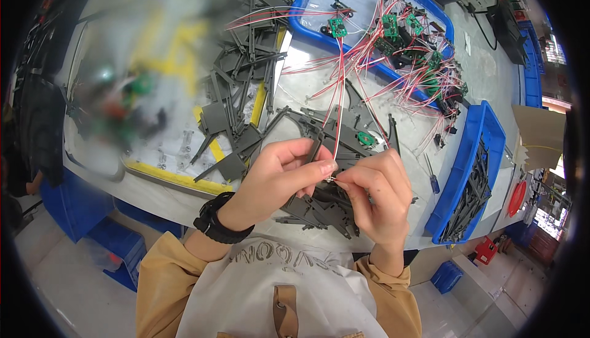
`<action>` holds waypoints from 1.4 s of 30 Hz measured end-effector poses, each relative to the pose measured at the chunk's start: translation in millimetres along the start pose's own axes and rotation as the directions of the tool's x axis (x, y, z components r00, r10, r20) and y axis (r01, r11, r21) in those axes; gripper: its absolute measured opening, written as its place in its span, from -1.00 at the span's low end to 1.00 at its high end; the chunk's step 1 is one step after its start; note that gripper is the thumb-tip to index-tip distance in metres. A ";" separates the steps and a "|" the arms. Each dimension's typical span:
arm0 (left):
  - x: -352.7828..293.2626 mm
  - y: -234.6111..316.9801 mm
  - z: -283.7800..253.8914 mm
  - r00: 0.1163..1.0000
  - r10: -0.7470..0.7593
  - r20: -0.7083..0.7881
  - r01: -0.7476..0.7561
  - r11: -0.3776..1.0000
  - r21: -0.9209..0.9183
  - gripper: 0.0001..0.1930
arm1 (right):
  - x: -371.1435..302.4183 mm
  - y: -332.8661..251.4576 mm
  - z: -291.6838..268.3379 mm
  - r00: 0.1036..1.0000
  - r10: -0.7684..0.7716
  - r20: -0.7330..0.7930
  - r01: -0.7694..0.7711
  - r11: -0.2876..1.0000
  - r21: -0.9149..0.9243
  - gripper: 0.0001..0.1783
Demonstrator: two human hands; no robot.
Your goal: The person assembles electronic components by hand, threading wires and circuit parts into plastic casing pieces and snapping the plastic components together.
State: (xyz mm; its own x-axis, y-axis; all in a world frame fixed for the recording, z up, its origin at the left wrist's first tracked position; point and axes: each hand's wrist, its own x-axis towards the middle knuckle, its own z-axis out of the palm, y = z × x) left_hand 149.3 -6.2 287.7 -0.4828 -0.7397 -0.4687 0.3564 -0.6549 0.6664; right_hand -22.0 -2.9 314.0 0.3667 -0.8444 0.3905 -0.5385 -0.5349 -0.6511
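Note:
My left hand [270, 169], with a black watch on its wrist, is closed around a slim dark grey plastic part [316, 144]. Close beside it, my right hand [382, 193] pinches the small pale end [330, 179] of red and white wires; its exact shape is too small to tell. These wires [340, 101] run up between my hands toward a green circuit board [337, 27]. Beneath both hands lies a loose pile of dark grey plastic parts [329, 212]. A round green board [367, 139] rests just beyond my right hand.
A blue tray [452, 15] at the back holds several circuit boards and tangled wires. A yellow-edged tray [166, 173] at left carries grey parts. At right stand a screwdriver [434, 181] and a blue bin [440, 221] of dark strips. Something blurred covers the upper left.

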 end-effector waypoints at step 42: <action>-38.8 5.7 -22.2 0.951 0.285 -0.120 -0.269 0.954 0.131 -0.89 | -32.2 23.1 -37.7 0.874 0.395 -0.282 -0.434 0.896 -0.090 -0.88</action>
State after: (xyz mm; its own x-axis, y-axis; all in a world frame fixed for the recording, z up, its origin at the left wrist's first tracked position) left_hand 187.9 15.3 296.8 -0.2618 -0.9087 -0.3253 0.3651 -0.4052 0.8381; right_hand -74.8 10.9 310.8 -0.1058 -0.9577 0.2675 -0.7099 -0.1156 -0.6948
